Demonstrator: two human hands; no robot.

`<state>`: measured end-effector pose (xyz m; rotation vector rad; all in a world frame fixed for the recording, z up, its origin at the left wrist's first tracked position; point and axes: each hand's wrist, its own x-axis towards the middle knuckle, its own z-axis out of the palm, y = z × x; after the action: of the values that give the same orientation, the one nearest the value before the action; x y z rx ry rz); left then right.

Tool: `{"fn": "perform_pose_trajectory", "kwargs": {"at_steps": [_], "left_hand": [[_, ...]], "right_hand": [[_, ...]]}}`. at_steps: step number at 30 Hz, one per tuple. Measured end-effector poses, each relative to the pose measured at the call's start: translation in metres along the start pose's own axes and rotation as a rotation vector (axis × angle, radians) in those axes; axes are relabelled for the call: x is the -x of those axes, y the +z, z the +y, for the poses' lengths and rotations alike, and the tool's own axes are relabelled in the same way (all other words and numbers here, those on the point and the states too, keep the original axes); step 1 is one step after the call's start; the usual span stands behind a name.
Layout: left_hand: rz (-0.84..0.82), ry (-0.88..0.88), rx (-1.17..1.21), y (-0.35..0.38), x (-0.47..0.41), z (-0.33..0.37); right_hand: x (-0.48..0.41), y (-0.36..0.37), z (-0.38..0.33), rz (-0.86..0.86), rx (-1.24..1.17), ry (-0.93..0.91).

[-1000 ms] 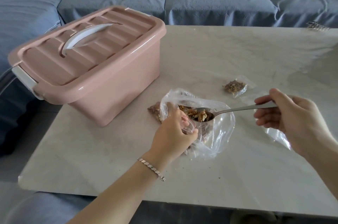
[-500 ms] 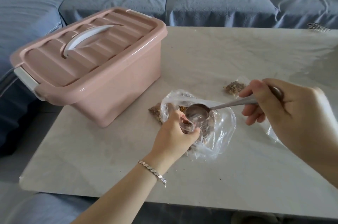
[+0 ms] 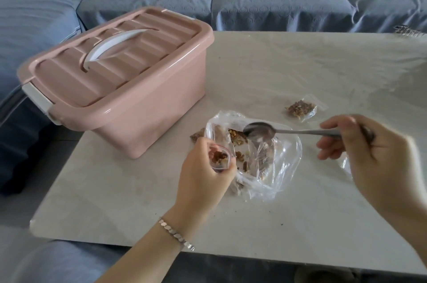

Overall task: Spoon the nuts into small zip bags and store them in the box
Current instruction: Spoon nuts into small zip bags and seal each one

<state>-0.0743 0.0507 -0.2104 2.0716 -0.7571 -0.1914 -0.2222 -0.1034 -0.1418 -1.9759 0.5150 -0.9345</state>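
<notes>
A pale table (image 3: pixel 312 63) stands by a blue sofa (image 3: pixel 277 1). The left hand (image 3: pixel 203 181) pinches a small zip bag (image 3: pixel 219 168) open. The right hand (image 3: pixel 374 153) grips the spoon (image 3: pixel 260 130). The spoon was full a second ago. Now it is empty, and its nuts (image 3: pixel 218 156) sit in the small bag. I think another scoop comes next. The pink box (image 3: pixel 120 88) nearby has its lid on.

Right now that's one pink box (image 3: pixel 129 98), one spoon (image 3: pixel 288 131), one big clear bag (image 3: pixel 282 162) of nuts (image 3: pixel 235 137), three small zip bags (image 3: pixel 300 109) showing nuts, and two hands in play, the left hand (image 3: pixel 203 181) and the right hand (image 3: pixel 369 155).
</notes>
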Motion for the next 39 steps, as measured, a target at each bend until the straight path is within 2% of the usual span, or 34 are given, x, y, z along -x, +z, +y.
{"fn": "perform_pose_trajectory", "kwargs": {"at_steps": [4, 7, 11, 16, 19, 23, 29, 32, 36, 39], "left_hand": [[-0.141, -0.127, -0.010, -0.004, 0.003, -0.002], [-0.175, -0.163, -0.046, -0.003, 0.005, -0.006], [-0.176, -0.162, -0.057, -0.001, 0.006, -0.009], [-0.213, -0.198, -0.031, 0.004, 0.006, -0.005], [-0.193, -0.196, -0.044, 0.001, 0.006, -0.004], [-0.084, -0.136, -0.050, -0.009, 0.007, -0.001], [0.132, 0.023, -0.096, -0.013, 0.003, 0.026], [0.059, 0.033, -0.019, -0.009, -0.004, 0.036], [-0.181, -0.115, -0.046, 0.009, -0.014, 0.030], [-0.215, -0.083, -0.118, 0.022, -0.016, 0.020]], "right_hand": [[0.019, 0.020, 0.032, -0.106, 0.132, 0.044], [0.032, 0.026, 0.050, -0.135, 0.206, 0.074], [0.043, 0.035, 0.062, -0.006, 0.050, 0.324], [0.048, 0.051, 0.062, 0.030, -0.188, 0.666], [0.047, 0.047, 0.057, 0.104, -0.287, 0.771], [0.041, 0.021, 0.048, 0.199, -0.315, 0.760], [0.018, -0.014, 0.030, 0.233, -0.256, 0.661], [0.005, -0.023, 0.019, 0.222, -0.250, 0.640], [-0.007, -0.023, 0.004, 0.188, -0.231, 0.576], [-0.009, -0.016, -0.005, 0.165, -0.172, 0.503]]}}
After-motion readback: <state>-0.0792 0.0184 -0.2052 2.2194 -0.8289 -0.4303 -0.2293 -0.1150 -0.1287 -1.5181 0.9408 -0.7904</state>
